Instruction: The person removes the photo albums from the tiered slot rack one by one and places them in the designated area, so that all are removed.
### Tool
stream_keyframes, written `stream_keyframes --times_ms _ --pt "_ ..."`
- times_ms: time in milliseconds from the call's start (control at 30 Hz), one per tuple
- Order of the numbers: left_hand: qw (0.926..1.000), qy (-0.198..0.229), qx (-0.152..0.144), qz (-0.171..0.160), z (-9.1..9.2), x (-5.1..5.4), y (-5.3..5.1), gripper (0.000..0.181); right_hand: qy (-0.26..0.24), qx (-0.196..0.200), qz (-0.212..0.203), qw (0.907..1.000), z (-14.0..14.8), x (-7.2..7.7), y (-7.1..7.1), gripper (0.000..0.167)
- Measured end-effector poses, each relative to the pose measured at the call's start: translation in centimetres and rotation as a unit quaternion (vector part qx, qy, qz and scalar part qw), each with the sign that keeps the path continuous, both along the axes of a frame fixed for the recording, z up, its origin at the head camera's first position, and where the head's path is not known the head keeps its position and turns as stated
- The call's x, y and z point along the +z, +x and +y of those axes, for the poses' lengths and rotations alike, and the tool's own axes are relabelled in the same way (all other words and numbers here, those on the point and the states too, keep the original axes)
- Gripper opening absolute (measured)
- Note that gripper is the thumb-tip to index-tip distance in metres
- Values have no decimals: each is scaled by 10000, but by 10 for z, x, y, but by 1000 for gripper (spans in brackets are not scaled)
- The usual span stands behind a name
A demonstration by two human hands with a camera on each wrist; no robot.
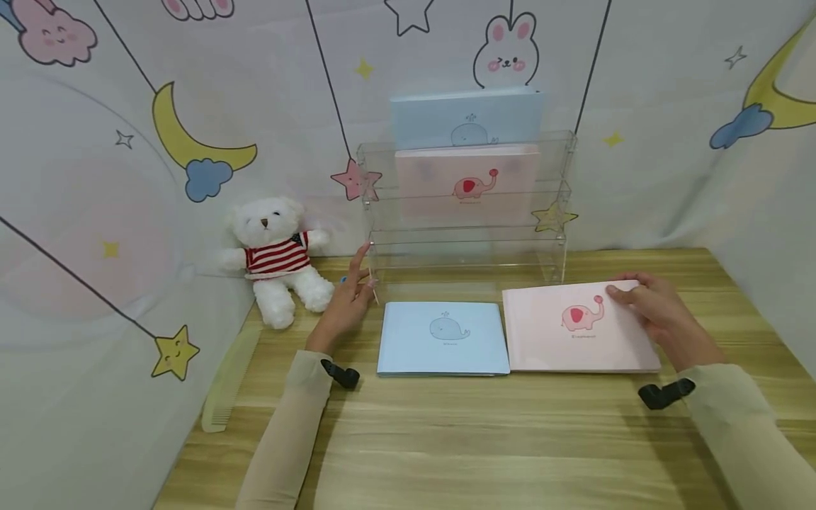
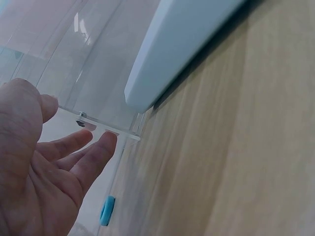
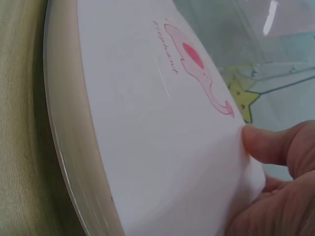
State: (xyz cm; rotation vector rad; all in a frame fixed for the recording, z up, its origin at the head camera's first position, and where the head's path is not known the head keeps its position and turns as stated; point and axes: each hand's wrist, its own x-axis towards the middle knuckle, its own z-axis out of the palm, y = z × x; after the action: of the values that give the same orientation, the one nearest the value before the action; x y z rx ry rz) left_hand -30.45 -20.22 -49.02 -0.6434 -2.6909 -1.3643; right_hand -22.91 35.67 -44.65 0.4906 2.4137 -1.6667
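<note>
My right hand (image 1: 666, 322) grips the upper right corner of a pink booklet (image 1: 542, 329) with a red elephant on its cover, thumb on top. In the right wrist view the booklet (image 3: 142, 128) shows a thick page edge, and the thumb presses near its corner. At the left end of a clear acrylic tiered rack (image 1: 465, 255), my left hand (image 1: 344, 306) reaches with its fingers extended. The left wrist view has these fingertips at the rack's side panel (image 2: 125, 133). A light blue booklet (image 1: 408, 340) with a whale lies flat in front of the rack.
On the rack's upper tiers stand another blue whale booklet (image 1: 433, 120) and a pink elephant booklet (image 1: 427, 173). A white teddy bear (image 1: 277, 255) sits at the left wall, behind a pale comb (image 1: 231, 379). A small blue ring (image 2: 107, 210) lies near the left hand.
</note>
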Motion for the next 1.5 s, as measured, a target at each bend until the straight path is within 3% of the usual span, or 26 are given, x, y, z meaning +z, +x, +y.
stream_keyframes --times_ms 133,600,800,1033,1300,1500 --pt "10000 -19 35 19 -1 0 1 75 190 42 -81 9998 -3 -1 -4 51" --pt "10000 -23 67 -45 0 0 0 75 80 360 -281 9989 1 -13 -19 24" --pt "10000 -15 57 -67 0 0 -1 75 154 393 -264 9988 -1 -17 -23 27" --pt "9999 -31 90 -87 0 0 0 76 623 231 -71 9978 -1 -23 -23 46" --pt "9999 -23 94 -106 0 0 -1 76 501 134 -71 9986 -2 -22 -20 64" --pt "9999 -17 107 -90 1 1 1 75 625 372 587 9956 -7 -10 -19 64"
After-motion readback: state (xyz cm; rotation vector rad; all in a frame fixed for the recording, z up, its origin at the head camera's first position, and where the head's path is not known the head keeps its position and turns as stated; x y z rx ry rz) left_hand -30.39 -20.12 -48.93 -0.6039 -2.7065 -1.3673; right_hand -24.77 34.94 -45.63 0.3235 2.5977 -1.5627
